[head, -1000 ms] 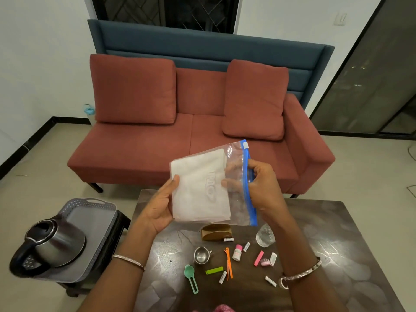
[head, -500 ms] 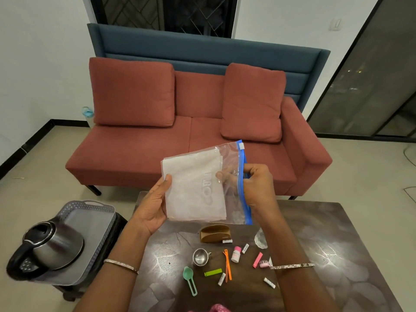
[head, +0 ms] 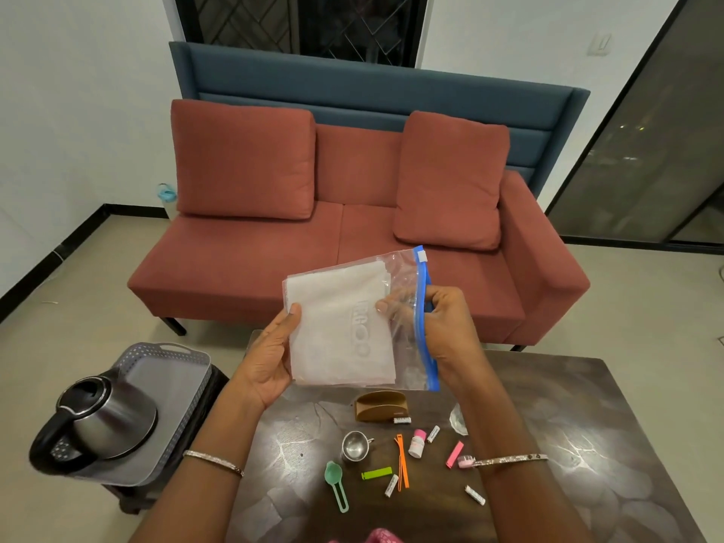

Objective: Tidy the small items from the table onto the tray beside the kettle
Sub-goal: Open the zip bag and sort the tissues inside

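Both hands hold a clear zip bag (head: 344, 327) with a blue zipper strip and a folded white cloth inside, lifted above the table's far edge. My left hand (head: 270, 354) grips its left side; my right hand (head: 435, 327) pinches the zipper end. On the dark table (head: 568, 444) below lie several small items: a brown holder (head: 380, 405), a steel cup (head: 354, 446), a green scoop (head: 337, 484), a lime clip (head: 376, 473), orange ties (head: 401, 462), a pink-capped bottle (head: 417, 444), a pink clip (head: 454, 454). The grey tray (head: 172, 370) carries the steel kettle (head: 98, 425) at left.
The tray rests on a low black stand left of the table. A red sofa (head: 352, 237) with two cushions stands behind the table. A crumpled clear wrapper (head: 458, 419) and small white sachets (head: 475, 494) also lie on the table.
Both hands and the zip bag sit slightly lower and further left in view than a second ago; my grip on it looks the same. The items on the table have not moved.
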A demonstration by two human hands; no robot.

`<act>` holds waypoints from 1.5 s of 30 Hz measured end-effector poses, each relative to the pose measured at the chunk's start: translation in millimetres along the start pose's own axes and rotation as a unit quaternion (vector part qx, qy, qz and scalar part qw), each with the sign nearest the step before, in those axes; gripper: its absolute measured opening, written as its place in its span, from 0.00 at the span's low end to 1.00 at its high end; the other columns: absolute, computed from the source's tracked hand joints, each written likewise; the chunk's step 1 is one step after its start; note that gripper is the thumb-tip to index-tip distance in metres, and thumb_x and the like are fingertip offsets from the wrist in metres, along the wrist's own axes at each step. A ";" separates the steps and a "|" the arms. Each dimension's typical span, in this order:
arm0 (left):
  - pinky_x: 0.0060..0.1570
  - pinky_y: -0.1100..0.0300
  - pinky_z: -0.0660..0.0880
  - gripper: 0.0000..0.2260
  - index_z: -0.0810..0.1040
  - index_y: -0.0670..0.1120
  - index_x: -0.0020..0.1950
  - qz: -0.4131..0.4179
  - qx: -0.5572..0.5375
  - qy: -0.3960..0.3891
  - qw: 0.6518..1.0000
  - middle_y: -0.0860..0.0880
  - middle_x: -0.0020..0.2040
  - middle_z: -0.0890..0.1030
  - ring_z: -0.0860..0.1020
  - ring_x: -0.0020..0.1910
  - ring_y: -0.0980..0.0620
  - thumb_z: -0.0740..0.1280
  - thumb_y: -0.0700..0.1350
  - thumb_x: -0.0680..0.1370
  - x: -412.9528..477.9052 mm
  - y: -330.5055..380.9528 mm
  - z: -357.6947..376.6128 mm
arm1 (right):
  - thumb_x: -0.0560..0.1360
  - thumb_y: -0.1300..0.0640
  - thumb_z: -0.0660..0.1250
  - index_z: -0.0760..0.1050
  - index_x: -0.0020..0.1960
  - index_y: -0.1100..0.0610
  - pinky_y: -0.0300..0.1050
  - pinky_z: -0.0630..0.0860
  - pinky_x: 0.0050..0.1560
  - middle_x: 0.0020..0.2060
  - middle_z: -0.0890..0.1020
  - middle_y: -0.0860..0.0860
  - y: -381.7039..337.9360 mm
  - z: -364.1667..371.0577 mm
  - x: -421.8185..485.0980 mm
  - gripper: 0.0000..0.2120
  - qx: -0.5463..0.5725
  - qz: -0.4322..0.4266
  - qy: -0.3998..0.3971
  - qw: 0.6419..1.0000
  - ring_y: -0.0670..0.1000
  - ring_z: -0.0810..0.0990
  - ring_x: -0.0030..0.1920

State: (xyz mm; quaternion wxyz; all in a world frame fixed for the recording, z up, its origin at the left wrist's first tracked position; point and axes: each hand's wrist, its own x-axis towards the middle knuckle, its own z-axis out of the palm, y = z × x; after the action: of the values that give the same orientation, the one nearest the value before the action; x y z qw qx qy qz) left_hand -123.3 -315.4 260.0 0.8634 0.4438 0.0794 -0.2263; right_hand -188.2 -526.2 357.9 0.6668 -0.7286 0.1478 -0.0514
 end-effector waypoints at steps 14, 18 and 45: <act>0.50 0.45 0.81 0.18 0.77 0.42 0.67 -0.074 -0.111 0.009 0.991 0.41 0.62 0.80 0.80 0.60 0.44 0.66 0.48 0.80 -2.7 -6.8 -3.8 | 0.72 0.61 0.75 0.82 0.46 0.51 0.40 0.76 0.50 0.50 0.78 0.46 14.7 3.1 17.4 0.07 -0.235 -0.171 0.119 0.950 0.47 0.78 0.51; 0.53 0.42 0.79 0.18 0.76 0.42 0.68 -0.089 -0.140 0.003 0.986 0.41 0.60 0.82 0.81 0.58 0.45 0.66 0.48 0.80 -1.3 -11.0 -3.2 | 0.70 0.67 0.71 0.82 0.44 0.53 0.45 0.75 0.49 0.48 0.73 0.51 10.0 4.1 17.5 0.09 -0.261 -0.212 0.180 0.924 0.52 0.75 0.49; 0.42 0.45 0.82 0.20 0.75 0.41 0.67 -0.120 -0.114 0.031 0.986 0.39 0.59 0.82 0.82 0.55 0.41 0.70 0.42 0.75 -13.3 -22.0 11.3 | 0.78 0.66 0.62 0.74 0.44 0.57 0.46 0.75 0.38 0.38 0.81 0.48 5.2 1.3 18.6 0.07 -0.180 -0.167 0.059 0.968 0.45 0.76 0.38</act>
State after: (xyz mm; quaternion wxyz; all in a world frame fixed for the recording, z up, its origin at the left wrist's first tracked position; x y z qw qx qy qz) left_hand -145.9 -331.2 255.2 0.8723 0.3361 0.1839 -0.3039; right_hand -170.9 -530.6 350.3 0.4968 -0.8466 0.0704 -0.1775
